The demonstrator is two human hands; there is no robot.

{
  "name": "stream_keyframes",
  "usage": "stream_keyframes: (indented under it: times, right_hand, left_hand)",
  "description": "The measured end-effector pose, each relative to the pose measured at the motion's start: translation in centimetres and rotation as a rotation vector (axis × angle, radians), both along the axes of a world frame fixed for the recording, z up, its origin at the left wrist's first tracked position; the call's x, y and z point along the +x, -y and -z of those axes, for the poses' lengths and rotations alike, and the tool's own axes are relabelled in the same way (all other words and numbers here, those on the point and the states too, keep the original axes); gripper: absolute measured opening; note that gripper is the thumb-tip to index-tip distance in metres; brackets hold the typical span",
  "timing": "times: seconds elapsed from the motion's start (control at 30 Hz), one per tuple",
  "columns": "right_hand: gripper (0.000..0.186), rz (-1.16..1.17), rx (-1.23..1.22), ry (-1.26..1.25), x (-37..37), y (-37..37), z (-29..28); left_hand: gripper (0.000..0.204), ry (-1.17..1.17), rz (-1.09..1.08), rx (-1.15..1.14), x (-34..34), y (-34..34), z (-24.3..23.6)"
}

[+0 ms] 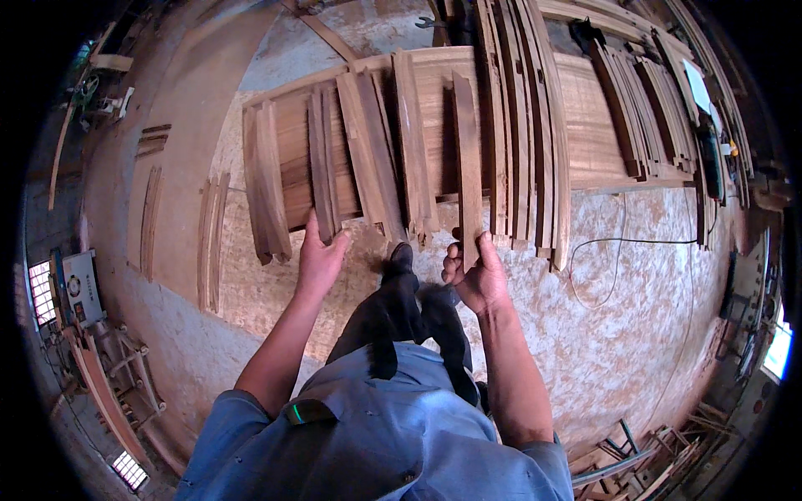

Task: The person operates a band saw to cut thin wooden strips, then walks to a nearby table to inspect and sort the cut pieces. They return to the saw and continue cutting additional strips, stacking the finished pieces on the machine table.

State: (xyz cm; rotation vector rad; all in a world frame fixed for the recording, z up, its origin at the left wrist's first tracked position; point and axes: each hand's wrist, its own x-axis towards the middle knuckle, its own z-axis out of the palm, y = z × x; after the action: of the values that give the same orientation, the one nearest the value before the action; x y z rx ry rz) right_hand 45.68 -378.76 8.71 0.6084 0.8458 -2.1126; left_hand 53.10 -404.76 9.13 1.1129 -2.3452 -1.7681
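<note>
Several wooden strips lie crosswise on a long wooden panel, some grouped in narrow bundles. My left hand is closed on the near end of a narrow grooved strip, left of a wider, lighter pair. My right hand grips the lower end of a single flat strip, thumb on top and fingers curled at its left side. Farther right lies a dense stack of long strips; at the far left of the panel is another short bundle.
More strips and a dark tool sit at the right. A cable crosses the floor. Strips lie on a large board at left. Machinery stands at far left, scrap wood at lower right.
</note>
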Motion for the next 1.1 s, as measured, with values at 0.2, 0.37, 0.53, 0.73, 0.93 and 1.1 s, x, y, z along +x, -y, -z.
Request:
stream_keyframes:
  times: [0.2, 0.37, 0.53, 0.73, 0.93, 1.1]
  right_hand:
    - [0.047, 0.01, -0.091, 0.004, -0.5, -0.1, -1.0]
    - [0.043, 0.09, -0.282, 0.082, -0.1, -0.1, 0.0]
    - [0.046, 0.091, -0.357, 0.085, 0.1, -0.1, -0.4]
    - [0.042, 0.035, -0.116, 0.017, 0.2, -0.2, -0.3]
    - [0.032, -0.037, 0.215, -0.07, -0.1, 0.4, -1.2]
    - [0.036, -0.091, 0.497, -0.28, 0.3, 0.3, -0.3]
  left_hand:
    - [0.071, -0.039, 0.037, -0.045, 0.2, 0.4, 0.8]
    - [0.068, 0.047, 0.063, -0.066, -0.1, 0.5, 0.0]
    - [0.066, 0.004, 0.057, -0.076, 0.1, 0.4, 0.2]
    - [0.061, -0.013, 0.003, -0.005, 0.4, 0.4, 1.0]
    - [0.064, -0.056, 0.02, -0.049, 0.4, 0.6, 1.6]
    - [0.066, -0.004, -0.007, 0.035, 0.4, 0.6, 1.5]
